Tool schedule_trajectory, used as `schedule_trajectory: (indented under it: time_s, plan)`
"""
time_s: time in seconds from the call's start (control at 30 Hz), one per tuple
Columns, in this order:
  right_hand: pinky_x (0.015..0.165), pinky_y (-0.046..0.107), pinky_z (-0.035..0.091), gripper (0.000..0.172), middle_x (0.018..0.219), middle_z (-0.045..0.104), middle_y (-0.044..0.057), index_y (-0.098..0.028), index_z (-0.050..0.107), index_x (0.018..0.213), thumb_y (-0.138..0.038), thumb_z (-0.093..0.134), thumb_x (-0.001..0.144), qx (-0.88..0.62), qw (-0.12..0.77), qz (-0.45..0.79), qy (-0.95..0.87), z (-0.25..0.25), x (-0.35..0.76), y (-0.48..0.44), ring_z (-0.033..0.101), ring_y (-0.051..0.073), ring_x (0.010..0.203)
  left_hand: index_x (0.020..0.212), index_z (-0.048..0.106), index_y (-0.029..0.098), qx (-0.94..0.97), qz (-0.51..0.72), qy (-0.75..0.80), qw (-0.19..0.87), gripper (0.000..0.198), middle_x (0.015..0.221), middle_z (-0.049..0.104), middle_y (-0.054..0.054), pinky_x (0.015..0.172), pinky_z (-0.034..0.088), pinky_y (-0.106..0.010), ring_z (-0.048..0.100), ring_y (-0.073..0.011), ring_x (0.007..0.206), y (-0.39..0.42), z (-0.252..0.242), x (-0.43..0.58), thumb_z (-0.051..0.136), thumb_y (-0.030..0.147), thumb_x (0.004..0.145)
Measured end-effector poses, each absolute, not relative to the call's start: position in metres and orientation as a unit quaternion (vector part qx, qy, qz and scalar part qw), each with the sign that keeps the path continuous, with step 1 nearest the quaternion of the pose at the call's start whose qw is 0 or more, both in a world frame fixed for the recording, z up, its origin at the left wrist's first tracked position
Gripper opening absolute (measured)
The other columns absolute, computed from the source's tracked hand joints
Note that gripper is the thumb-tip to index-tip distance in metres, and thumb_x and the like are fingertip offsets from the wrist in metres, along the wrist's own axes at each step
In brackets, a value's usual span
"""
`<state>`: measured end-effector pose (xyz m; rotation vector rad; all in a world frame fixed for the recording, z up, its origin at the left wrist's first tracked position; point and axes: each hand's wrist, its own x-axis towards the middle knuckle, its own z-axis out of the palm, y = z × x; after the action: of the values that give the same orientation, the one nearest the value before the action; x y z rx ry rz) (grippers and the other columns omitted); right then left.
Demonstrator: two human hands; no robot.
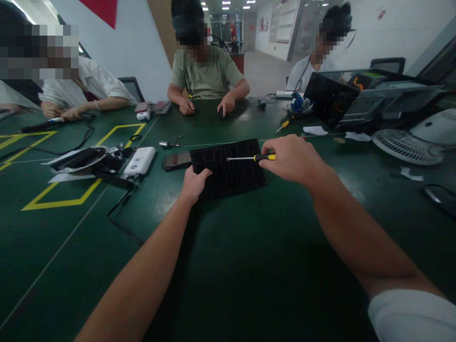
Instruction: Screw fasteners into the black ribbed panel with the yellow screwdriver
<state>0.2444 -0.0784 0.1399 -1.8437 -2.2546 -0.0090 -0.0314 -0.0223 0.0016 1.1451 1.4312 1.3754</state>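
A flat black ribbed panel [231, 173] lies on the green table [249, 266] in front of me. My left hand [193, 184] is closed on the panel's near left corner. My right hand [292, 157] is closed round the yellow and black handle of a small screwdriver [249, 158], held level with its thin metal shaft pointing left over the panel's upper part. A dark phone-like slab [177, 160] lies just left of the panel, touching its edge.
A white power bank [140, 160], cables and a round dish [83, 159] lie at left inside yellow floor-tape lines. Small metal parts [171, 142] lie beyond the panel. A white fan [409, 145], an opened computer case [359, 102] and another screwdriver [285, 125] are at right. Three people sit across the table.
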Motion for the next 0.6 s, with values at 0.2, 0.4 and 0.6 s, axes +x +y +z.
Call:
schedule_trajectory:
  time_s: [0.2,0.4,0.6]
  plan:
    - [0.076,0.043,0.049,0.031,0.104,0.08,0.015,-0.024,0.085,0.11,-0.042,0.067,0.092,-0.635,0.106,-0.005,-0.765,0.1422,0.2429,-0.0796,0.071,0.034,0.098,0.082,0.068,0.019,0.46,0.547,0.568,0.408,0.03,0.081,0.07,-0.004,0.072,0.055,-0.034,0.065,-0.0221,0.077,-0.0226,0.0022,-0.0316,0.079,0.03,0.057]
    - [0.075,0.044,0.049,0.033,0.104,0.08,0.015,-0.024,0.086,0.108,-0.046,0.065,0.094,-0.636,0.099,-0.004,-0.765,0.1401,0.2452,-0.0773,0.071,0.035,0.096,0.082,0.068,0.019,0.458,0.544,0.571,0.409,0.03,0.078,0.068,-0.002,0.069,0.052,-0.032,0.063,-0.0207,0.075,-0.0223,0.0014,-0.0312,0.078,0.031,0.056]
    - [0.077,0.045,0.049,0.038,0.106,0.08,0.017,-0.022,0.085,0.106,-0.048,0.06,0.097,-0.635,0.081,-0.004,-0.769,0.1393,0.2465,-0.0756,0.071,0.035,0.097,0.082,0.066,0.019,0.454,0.543,0.567,0.42,0.031,0.08,0.068,-0.002,0.071,0.052,-0.032,0.063,-0.0202,0.076,-0.0235,0.0038,-0.0298,0.078,0.031,0.056]
